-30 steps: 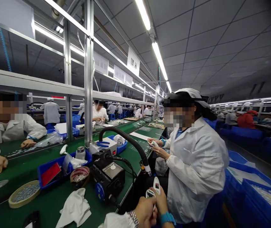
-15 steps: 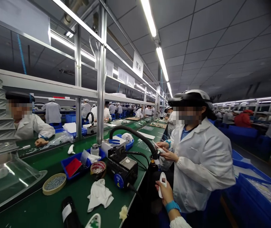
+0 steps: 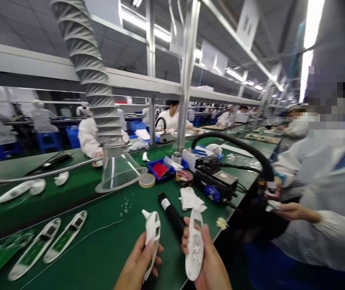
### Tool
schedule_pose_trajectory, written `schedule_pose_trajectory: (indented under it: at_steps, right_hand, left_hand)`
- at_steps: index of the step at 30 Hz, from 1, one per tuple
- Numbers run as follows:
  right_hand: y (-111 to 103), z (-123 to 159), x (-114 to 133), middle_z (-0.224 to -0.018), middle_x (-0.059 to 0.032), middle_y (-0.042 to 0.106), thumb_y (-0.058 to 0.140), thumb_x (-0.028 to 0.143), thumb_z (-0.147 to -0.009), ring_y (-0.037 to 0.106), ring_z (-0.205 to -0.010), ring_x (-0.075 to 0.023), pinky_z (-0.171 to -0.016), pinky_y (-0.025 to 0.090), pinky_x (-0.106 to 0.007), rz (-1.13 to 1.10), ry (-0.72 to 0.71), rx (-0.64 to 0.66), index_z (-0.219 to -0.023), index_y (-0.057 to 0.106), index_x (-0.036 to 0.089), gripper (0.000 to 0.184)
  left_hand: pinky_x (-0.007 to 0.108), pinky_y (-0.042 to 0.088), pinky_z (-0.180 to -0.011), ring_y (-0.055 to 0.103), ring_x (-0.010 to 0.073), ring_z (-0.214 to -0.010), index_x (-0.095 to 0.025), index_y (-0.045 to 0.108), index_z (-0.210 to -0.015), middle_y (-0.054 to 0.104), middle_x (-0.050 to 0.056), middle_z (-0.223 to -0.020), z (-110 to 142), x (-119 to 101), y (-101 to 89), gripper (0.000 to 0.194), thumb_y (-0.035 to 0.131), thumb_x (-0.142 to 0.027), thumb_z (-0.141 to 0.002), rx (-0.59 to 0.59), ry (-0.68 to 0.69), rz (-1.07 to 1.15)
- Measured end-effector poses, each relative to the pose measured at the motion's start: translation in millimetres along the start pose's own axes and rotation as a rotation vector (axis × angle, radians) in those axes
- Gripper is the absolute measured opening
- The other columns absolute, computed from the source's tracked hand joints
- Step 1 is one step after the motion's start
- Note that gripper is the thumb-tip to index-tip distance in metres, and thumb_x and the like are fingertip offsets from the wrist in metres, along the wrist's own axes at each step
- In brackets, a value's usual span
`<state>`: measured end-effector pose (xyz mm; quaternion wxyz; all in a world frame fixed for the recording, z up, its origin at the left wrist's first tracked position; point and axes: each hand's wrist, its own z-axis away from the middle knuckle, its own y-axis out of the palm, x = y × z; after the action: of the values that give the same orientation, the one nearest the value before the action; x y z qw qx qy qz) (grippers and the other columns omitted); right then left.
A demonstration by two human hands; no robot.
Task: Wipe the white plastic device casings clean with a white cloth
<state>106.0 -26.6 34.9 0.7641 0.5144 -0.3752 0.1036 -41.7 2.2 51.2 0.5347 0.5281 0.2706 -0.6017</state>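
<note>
White spouted housing (image 3: 152, 228): gripped by left hand (image 3: 136, 262), above worktop (image 3: 100, 266).
White shell half (image 3: 194, 264): gripped by right hand (image 3: 214, 266), near worktop's right edge.
Handling: probably light, stiff; best held along the sides.

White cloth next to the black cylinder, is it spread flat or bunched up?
Bunched up: the white cloth lies rumpled on the green bench, with raised creases and an uneven outline.
</note>
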Motion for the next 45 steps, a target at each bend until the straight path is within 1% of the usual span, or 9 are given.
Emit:
schedule_pose_trajectory:
  at_steps: [3, 7, 20, 24, 32, 37, 39, 42, 45]
  right_hand:
    - [22, 3, -37, -0.085, -0.0029, 0.064, 0.073, 0.061, -0.057, 0.059, -0.083, -0.0187, -0.074, 0.05, -0.026, 0.119, 0.068, 0.077, -0.099, 0.062, 0.021, 0.06]
    - [36, 9, -58, -0.108, -0.0043, 0.06, 0.068, 0.054, -0.069, 0.054, -0.104, -0.0213, -0.093, 0.041, -0.032, 0.206, 0.033, 0.305, -0.109, 0.057, 0.024, 0.051]
    - [46, 10, -53, -0.109, -0.004, 0.061, 0.06, 0.05, -0.078, 0.055, -0.101, -0.02, -0.079, 0.046, -0.024, 0.379, 0.023, 0.424, -0.112, 0.053, 0.025, 0.043]
    - [47, 12, -47, -0.107, -0.0056, 0.061, 0.055, 0.048, -0.083, 0.057, -0.094, -0.0205, -0.071, 0.047, -0.026, 0.452, 0.05, 0.486, -0.114, 0.047, 0.024, 0.04]
    - [42, 2, -34, -0.093, -0.0043, 0.064, 0.051, 0.045, -0.086, 0.058, -0.085, -0.019, -0.074, 0.043, -0.027, 0.844, -0.141, 0.626, -0.104, 0.051, 0.02, 0.032]
    - [42, -12, -19, -0.099, -0.0043, 0.061, 0.038, 0.052, -0.09, 0.055, -0.093, -0.0176, -0.081, 0.04, -0.026, 0.838, -0.314, 0.485, -0.1, 0.055, 0.021, 0.038]
    - [47, -15, -20, -0.096, -0.0047, 0.062, 0.034, 0.057, -0.088, 0.056, -0.091, -0.0177, -0.08, 0.042, -0.027, 0.724, -0.253, 0.454, -0.101, 0.055, 0.021, 0.044]
    - [60, -17, -25, -0.073, -0.0034, 0.063, 0.034, 0.065, -0.084, 0.06, -0.066, -0.0164, -0.062, 0.045, -0.027, 0.495, 0.046, 0.485, -0.098, 0.055, 0.019, 0.052]
    - [69, -19, -33, -0.047, 0.0016, 0.055, 0.031, 0.067, -0.083, 0.053, -0.041, -0.012, -0.057, 0.046, -0.027, 0.309, 0.269, 0.531, -0.089, 0.056, 0.017, 0.057]
  left_hand:
    - [0.026, 0.045, -0.071, 0.055, 0.019, -0.088, -0.017, 0.045, -0.121, 0.062, 0.008, -0.099, -1, 0, -10.5, 0.078, 0.061, -0.065, -0.061, -0.009, 0.139, -0.029]
    - [0.028, 0.034, -0.098, 0.038, 0.0224, -0.122, -0.023, 0.038, -0.127, 0.043, 0.007, -0.134, 1, 0, -21.7, 0.065, 0.058, -0.053, -0.073, 0.009, 0.2, -0.08]
    - [0.037, 0.019, -0.11, 0.02, 0.0233, -0.133, -0.018, 0.023, -0.137, 0.02, 0.008, -0.147, -1, 2, -29.0, 0.067, 0.04, -0.053, -0.083, 0.042, 0.253, -0.394]
    - [0.037, 0.02, -0.11, 0.015, 0.0232, -0.135, -0.014, 0.008, -0.14, 0.011, 0.01, -0.149, -2, 9, -32.7, 0.077, 0.041, -0.052, -0.082, 0.109, 0.276, -0.498]
    - [0.037, 0.03, -0.103, 0.039, 0.0217, -0.121, -0.015, 0.005, -0.139, 0.037, 0.014, -0.137, -4, 10, -33.8, 0.064, 0.036, -0.037, -0.087, 0.171, 0.301, -0.57]
    - [0.04, 0.029, -0.1, 0.04, 0.025, -0.114, -0.015, 0.01, -0.137, 0.041, 0.014, -0.128, 4, 2, -28.5, 0.065, 0.041, -0.033, -0.083, 0.199, 0.176, -0.625]
    - [0.039, 0.035, -0.091, 0.047, 0.0236, -0.099, -0.015, 0.016, -0.135, 0.05, 0.012, -0.112, 8, 0, -25.0, 0.061, 0.04, -0.031, -0.083, 0.24, 0.159, -0.642]
    - [0.034, 0.041, -0.076, 0.048, 0.0203, -0.081, -0.013, 0.029, -0.128, 0.053, 0.008, -0.092, 13, -3, -21.0, 0.051, 0.04, -0.029, -0.081, 0.299, 0.187, -0.655]
    - [0.035, 0.039, -0.081, 0.047, 0.0218, -0.089, -0.012, 0.033, -0.124, 0.052, 0.011, -0.102, 16, -7, -22.5, 0.049, 0.044, -0.029, -0.079, 0.311, 0.189, -0.703]
